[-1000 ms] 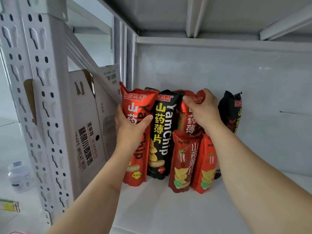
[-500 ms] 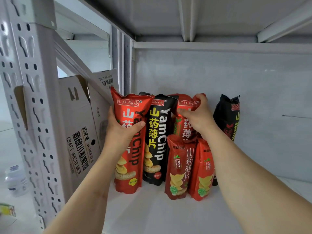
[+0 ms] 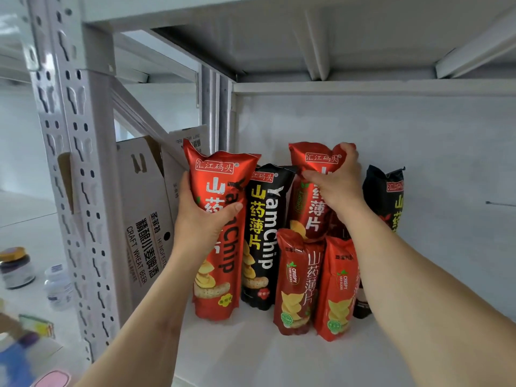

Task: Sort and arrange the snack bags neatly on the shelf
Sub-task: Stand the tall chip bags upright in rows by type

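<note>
Both hands grip: left hand squeezes the red YamChip bag mid-body, right hand pinches another red bag beside the black YamChip bag; light, crinkly, probably slippery.

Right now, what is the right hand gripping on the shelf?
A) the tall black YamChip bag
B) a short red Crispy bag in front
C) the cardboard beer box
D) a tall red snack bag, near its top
D: the right hand has its grip around the upper part of the tall red snack bag, behind the two short red bags.

Both bare forearms reach forward, the left hand and the right hand each curled in a grip.
</note>
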